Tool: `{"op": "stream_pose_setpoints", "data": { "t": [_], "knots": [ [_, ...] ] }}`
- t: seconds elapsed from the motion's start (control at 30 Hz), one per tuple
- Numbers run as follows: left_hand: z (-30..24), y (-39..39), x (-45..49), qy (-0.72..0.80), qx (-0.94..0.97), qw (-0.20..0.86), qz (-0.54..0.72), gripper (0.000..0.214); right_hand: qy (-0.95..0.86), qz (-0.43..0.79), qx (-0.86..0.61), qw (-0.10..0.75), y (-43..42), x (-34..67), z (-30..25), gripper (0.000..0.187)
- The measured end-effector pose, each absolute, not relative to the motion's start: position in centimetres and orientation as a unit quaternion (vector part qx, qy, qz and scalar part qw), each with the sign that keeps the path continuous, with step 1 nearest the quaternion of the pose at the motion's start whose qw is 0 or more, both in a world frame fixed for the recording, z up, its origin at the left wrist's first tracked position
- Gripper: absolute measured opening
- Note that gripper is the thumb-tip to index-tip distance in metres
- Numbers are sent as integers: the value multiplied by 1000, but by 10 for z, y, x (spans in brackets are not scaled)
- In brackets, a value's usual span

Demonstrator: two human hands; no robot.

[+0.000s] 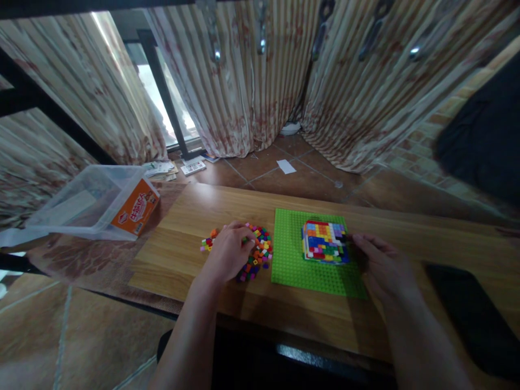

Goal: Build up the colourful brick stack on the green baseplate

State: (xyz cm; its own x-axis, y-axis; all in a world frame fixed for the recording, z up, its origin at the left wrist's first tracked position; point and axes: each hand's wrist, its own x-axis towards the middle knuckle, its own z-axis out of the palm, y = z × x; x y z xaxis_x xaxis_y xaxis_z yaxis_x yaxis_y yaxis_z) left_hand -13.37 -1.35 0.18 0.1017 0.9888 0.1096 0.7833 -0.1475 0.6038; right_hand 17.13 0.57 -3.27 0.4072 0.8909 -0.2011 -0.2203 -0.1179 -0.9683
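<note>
My left hand [232,252] reaches into a pile of small coloured toy bricks [262,249]. Its fingers are curled and pressed together at the pile, and whatever they pinch is hidden. Right of the pile lies a green studded baseplate [286,254]. A low block built of multicoloured bricks [325,241] stands on the plate's upper right part. At the right side of this block is my right hand [384,262], its fingertips drawn together beside a small dark spot at the edge. I cannot make out what is between them.
A black phone-like slab [473,319] lies on the wooden tabletop [182,244] at the right. Left of the board stands a clear plastic bin [89,200] with an orange label. Beyond are striped curtains [244,81] and a tiled floor with papers [286,166].
</note>
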Motion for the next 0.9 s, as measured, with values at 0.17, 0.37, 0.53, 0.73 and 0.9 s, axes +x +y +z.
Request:
{"op": "stream_pose_setpoints", "data": {
  "t": [0.17,0.37,0.53,0.73,0.9],
  "knots": [
    [13,-17,-118,524,633,405,402,10,-359,344,-555,667,-6,149,-14,16],
    [13,-24,-81,442,531,544,477,10,-545,407,-477,557,-36,104,4,9],
    [11,-28,-58,413,495,577,501,11,-565,414,-452,552,-41,92,2,6],
    [12,-27,-46,428,512,554,498,11,-548,382,-472,576,-36,109,0,7],
    [4,-25,-45,476,537,502,482,17,-471,302,-565,606,-23,154,-5,12]
  ]
}}
